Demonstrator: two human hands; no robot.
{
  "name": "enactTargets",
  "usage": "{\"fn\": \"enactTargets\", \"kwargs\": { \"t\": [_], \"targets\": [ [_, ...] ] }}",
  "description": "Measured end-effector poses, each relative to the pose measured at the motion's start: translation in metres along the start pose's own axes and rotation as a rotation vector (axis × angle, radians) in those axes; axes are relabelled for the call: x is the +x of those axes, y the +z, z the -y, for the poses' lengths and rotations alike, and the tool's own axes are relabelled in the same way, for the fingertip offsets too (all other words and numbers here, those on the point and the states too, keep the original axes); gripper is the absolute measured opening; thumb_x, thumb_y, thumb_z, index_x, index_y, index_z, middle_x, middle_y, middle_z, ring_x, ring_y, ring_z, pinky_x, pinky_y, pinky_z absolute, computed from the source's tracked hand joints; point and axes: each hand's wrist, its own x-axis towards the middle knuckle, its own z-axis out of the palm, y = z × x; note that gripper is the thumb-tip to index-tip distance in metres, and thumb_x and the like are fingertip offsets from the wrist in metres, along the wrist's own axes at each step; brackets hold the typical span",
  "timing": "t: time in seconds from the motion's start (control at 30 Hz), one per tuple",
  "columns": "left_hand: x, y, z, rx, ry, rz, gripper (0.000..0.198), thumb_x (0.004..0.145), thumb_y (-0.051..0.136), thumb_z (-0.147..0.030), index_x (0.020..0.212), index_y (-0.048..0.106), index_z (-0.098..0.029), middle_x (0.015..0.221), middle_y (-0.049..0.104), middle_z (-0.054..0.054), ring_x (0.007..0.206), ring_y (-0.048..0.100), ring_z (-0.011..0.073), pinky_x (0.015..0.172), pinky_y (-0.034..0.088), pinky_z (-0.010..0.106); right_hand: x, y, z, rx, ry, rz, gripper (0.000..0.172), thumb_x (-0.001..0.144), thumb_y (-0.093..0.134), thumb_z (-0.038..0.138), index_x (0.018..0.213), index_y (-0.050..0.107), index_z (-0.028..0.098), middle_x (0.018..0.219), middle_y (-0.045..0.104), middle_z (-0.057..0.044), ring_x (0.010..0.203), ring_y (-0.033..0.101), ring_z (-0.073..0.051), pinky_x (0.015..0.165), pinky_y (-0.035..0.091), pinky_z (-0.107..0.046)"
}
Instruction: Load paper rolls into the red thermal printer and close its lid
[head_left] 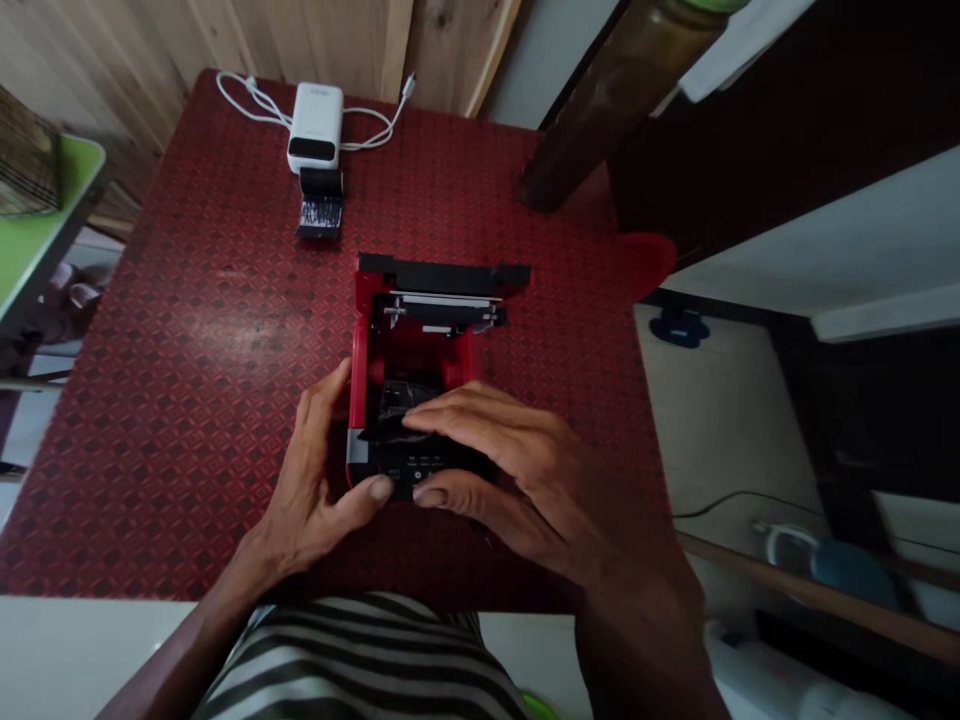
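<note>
A red-and-black thermal receipt printer (416, 330) stands open in the middle of the table, its black lid (442, 272) raised at the far side and a metal roller bar (442, 310) showing. My left hand (315, 470) grips the printer's left side, thumb on the black front panel (405, 465). My right hand (502, 470) lies over the front, fingers reaching into the open paper bay. The hands hide much of the bay. A dark, shiny piece sits inside it, and I cannot tell what it is.
The table has a red patterned cover (187, 400). At the far end lie a white power bank (315, 125) with a white cable (247, 100) and a small black object (321, 205). A dark post (607, 110) rises at the far right. A green surface (37, 210) lies left.
</note>
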Motion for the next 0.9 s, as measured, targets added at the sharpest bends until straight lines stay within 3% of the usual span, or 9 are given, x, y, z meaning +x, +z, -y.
{"fn": "enactTargets", "kwargs": {
  "t": [0.13, 0.23, 0.3, 0.4, 0.57, 0.77, 0.9],
  "targets": [
    [0.007, -0.009, -0.009, -0.086, -0.088, -0.02, 0.078, 0.114, 0.055, -0.075, 0.18, 0.046, -0.035, 0.177, 0.056, 0.015, 0.164, 0.054, 0.0453, 0.133, 0.046, 0.074, -0.003, 0.01, -0.007, -0.077, -0.092, -0.11, 0.012, 0.115, 0.071, 0.021, 0.12, 0.082, 0.019, 0.115, 0.089, -0.007, 0.11, 0.083, -0.021, 0.103, 0.069, -0.041],
    [0.027, -0.012, -0.014, -0.071, -0.084, -0.093, 0.065, 0.115, 0.058, -0.068, 0.171, 0.059, -0.034, 0.164, 0.065, 0.015, 0.151, 0.066, 0.0416, 0.123, 0.058, 0.066, -0.004, 0.016, -0.01, -0.158, -0.135, -0.225, 0.018, 0.115, 0.066, 0.011, 0.113, 0.081, 0.019, 0.108, 0.088, -0.006, 0.1, 0.081, -0.02, 0.097, 0.069, -0.04],
    [0.045, -0.012, -0.016, -0.03, 0.005, -0.145, 0.057, 0.115, 0.063, -0.062, 0.165, 0.063, -0.035, 0.158, 0.068, 0.013, 0.143, 0.07, 0.0372, 0.116, 0.063, 0.06, -0.006, 0.018, -0.008, -0.231, -0.135, -0.273, 0.018, 0.114, 0.066, 0.008, 0.11, 0.081, 0.017, 0.104, 0.086, -0.006, 0.096, 0.078, -0.019, 0.092, 0.069, -0.038],
    [0.071, -0.009, -0.017, 0.053, 0.08, -0.209, 0.045, 0.113, 0.07, -0.056, 0.148, 0.074, -0.027, 0.142, 0.074, 0.013, 0.132, 0.072, 0.0335, 0.112, 0.064, 0.056, -0.01, 0.019, -0.005, -0.304, -0.107, -0.314, 0.026, 0.112, 0.062, 0.002, 0.11, 0.081, 0.018, 0.101, 0.082, -0.006, 0.095, 0.075, -0.019, 0.086, 0.067, -0.035],
    [0.095, -0.006, -0.019, 0.162, 0.079, -0.252, 0.036, 0.107, 0.078, -0.053, 0.129, 0.073, -0.025, 0.13, 0.077, 0.01, 0.122, 0.074, 0.0331, 0.107, 0.062, 0.057, -0.015, 0.022, -0.005, -0.315, -0.082, -0.334, 0.027, 0.113, 0.06, 0.002, 0.123, 0.079, 0.019, 0.1, 0.083, -0.004, 0.093, 0.074, -0.018, 0.088, 0.065, -0.035],
    [0.107, -0.011, -0.021, 0.22, 0.068, -0.259, 0.031, 0.104, 0.082, -0.055, 0.117, 0.069, -0.03, 0.121, 0.076, 0.007, 0.114, 0.075, 0.0313, 0.098, 0.064, 0.053, -0.018, 0.028, -0.001, -0.422, -0.081, -0.333, 0.023, 0.113, 0.059, 0.001, 0.117, 0.078, 0.014, 0.092, 0.08, -0.003, 0.087, 0.07, -0.02, 0.084, 0.059, -0.037],
    [0.112, -0.021, -0.023, 0.31, 0.111, -0.263, 0.029, 0.099, 0.089, -0.052, 0.108, 0.07, -0.031, 0.11, 0.077, 0.004, 0.108, 0.078, 0.0313, 0.094, 0.064, 0.054, -0.021, 0.033, 0.002, -0.497, -0.094, -0.345, 0.026, 0.115, 0.054, 0.003, 0.116, 0.078, 0.015, 0.099, 0.085, -0.005, 0.092, 0.073, -0.02, 0.083, 0.057, -0.038]
  ]
}}
